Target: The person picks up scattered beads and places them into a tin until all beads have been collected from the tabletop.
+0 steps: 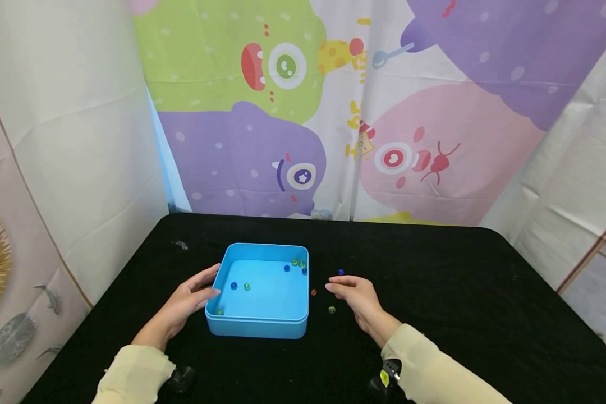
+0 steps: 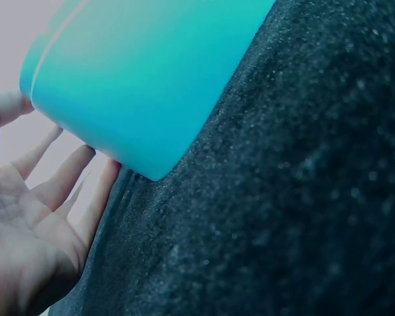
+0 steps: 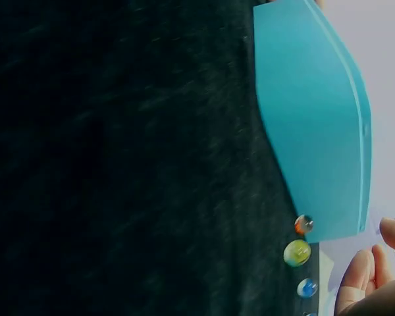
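Note:
A light-blue open box (image 1: 257,329) stands on the black tabletop with several blue and green marbles in it, such as a blue marble (image 1: 234,286) and a green marble (image 1: 247,286). My left hand (image 1: 186,300) touches the box's left side with extended fingers. Right of the box, my right hand (image 1: 356,300) hovers with thumb and fingertips slightly apart; no object shows between them. Near it on the cloth lie an orange marble (image 3: 304,224), a yellow-green marble (image 3: 297,253) and a blue marble (image 3: 307,288).
Black cloth (image 1: 434,297) covers the table. A patterned curtain (image 1: 262,151) hangs behind its far edge. A small grey mark (image 1: 180,245) shows at the far left of the cloth. Dark objects (image 1: 182,379) sit under the wrists.

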### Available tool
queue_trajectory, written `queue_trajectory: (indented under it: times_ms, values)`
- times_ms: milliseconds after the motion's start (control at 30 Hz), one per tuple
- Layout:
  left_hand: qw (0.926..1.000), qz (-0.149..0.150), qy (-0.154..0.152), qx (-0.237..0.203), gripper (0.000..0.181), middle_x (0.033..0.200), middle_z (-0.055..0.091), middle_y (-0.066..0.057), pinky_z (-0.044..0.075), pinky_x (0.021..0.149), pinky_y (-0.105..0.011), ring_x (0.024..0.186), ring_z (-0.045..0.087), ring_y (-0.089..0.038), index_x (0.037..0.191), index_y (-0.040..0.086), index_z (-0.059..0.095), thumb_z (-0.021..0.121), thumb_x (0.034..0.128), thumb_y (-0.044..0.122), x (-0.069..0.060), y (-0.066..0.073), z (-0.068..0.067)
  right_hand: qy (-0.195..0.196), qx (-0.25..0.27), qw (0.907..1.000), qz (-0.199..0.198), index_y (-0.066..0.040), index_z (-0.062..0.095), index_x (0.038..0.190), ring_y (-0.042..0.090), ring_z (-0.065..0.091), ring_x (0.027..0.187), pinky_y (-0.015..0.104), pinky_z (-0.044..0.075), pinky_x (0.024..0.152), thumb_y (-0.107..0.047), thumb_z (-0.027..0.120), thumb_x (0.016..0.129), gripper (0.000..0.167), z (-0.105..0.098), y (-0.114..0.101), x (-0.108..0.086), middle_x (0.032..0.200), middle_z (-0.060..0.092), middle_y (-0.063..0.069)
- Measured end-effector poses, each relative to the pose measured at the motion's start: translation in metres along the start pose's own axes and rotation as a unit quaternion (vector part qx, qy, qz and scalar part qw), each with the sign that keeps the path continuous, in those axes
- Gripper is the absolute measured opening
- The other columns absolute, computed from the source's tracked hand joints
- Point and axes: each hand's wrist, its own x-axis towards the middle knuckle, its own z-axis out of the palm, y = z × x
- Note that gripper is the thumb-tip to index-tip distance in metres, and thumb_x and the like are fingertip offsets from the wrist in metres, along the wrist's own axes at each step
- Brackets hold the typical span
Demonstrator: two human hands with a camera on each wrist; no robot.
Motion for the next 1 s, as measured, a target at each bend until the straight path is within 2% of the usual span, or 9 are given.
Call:
queue_trajectory:
  times_ms: [200,467,600,833,1000]
  values:
    - [1.0000,0.001,0.005,0.002,0.064,0.149,0.019,-0.020,0.034,0.101,-0.054,0.131,0.027,-0.043,0.148,0.013,0.023,0.055,0.0927,0.022,-0.001,0.001,0.000,-0.017,-0.016,0.9996,0.015,-0.006,0.065,0.109,0.026,0.058,0.097,0.047,0.044,0.090,-0.021,0.071,0.080,0.033,-0.009,0.010,-0.003,0.110,0.062,0.010]
    - [1.0000,0.003,0.003,-0.002,0.065,0.149,0.019,-0.019,0.033,0.101,-0.054,0.131,0.027,-0.042,0.148,0.013,0.024,0.056,0.0924,0.023,-0.002,0.002,0.001,-0.034,-0.029,0.9988,0.021,-0.004,0.066,0.107,0.024,0.059,0.096,0.045,0.046,0.089,-0.017,0.070,0.080,0.030,-0.013,0.020,-0.005,0.109,0.063,0.010]
    - [1.0000,0.004,0.002,-0.002,0.065,0.149,0.020,-0.019,0.034,0.101,-0.054,0.131,0.028,-0.042,0.148,0.013,0.024,0.056,0.0924,0.023,-0.002,0.002,0.001,-0.041,-0.028,0.9986,0.016,-0.004,0.066,0.106,0.024,0.059,0.096,0.044,0.046,0.089,-0.017,0.070,0.080,0.029,-0.014,0.023,-0.005,0.107,0.063,0.010]
    - [1.0000,0.000,0.000,-0.001,0.065,0.149,0.019,-0.020,0.034,0.101,-0.054,0.131,0.027,-0.043,0.148,0.013,0.023,0.055,0.0928,0.022,-0.001,0.002,0.001,-0.060,-0.058,0.9965,0.007,-0.005,0.067,0.105,0.027,0.058,0.100,0.051,0.042,0.091,-0.016,0.071,0.078,0.030,-0.014,0.025,-0.006,0.106,0.063,0.008]
    - [1.0000,-0.002,-0.003,-0.002,0.065,0.150,0.018,-0.020,0.034,0.101,-0.054,0.132,0.025,-0.043,0.149,0.014,0.022,0.054,0.0932,0.022,0.000,0.002,0.000,-0.067,-0.076,0.9949,0.001,-0.006,0.067,0.105,0.026,0.058,0.098,0.050,0.044,0.089,-0.014,0.072,0.077,0.031,-0.014,0.024,-0.007,0.106,0.063,0.008]
